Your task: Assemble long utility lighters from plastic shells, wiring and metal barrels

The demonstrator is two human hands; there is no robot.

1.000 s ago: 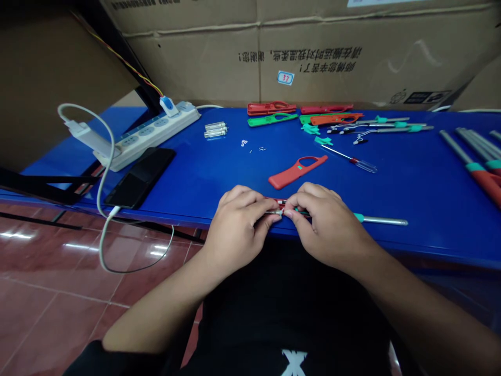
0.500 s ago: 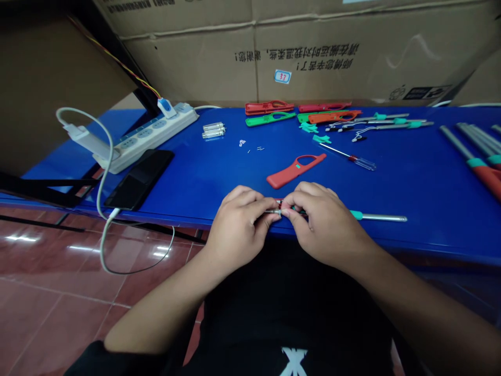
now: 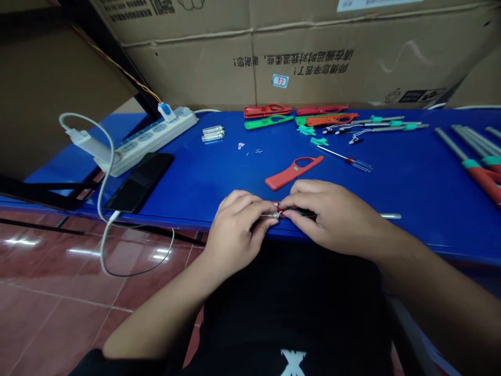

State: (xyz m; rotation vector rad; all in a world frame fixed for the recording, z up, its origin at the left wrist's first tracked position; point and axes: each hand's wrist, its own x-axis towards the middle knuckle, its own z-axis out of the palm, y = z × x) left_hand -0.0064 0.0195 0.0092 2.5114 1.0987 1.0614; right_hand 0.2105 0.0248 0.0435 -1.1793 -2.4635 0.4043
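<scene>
My left hand (image 3: 238, 230) pinches a small clear cylinder (image 3: 270, 215) between thumb and fingers at the table's front edge. Right beside it, the fingertips of my right hand (image 3: 326, 214) are pressed together at the cylinder's end, over a red casing (image 3: 281, 213) mostly hidden under both hands. What those fingertips hold is too small to name. A metal tube (image 3: 391, 215) sticks out to the right from under my right hand. Just beyond the hands lies a red handle shell (image 3: 287, 176) with a loop opening.
Behind lie a screwdriver (image 3: 352, 161), green clips (image 3: 319, 141), red and green shells (image 3: 269, 121), and clear cylinders (image 3: 213, 133). Left are a black phone (image 3: 140, 181) and a power strip (image 3: 151, 138). Assembled pieces (image 3: 479, 172) lie right; a cardboard box (image 3: 219, 68) stands behind.
My right hand has turned and shifted slightly, now covering more of the metal tube and its green collar. My left hand keeps its pinch at nearly the same spot.
</scene>
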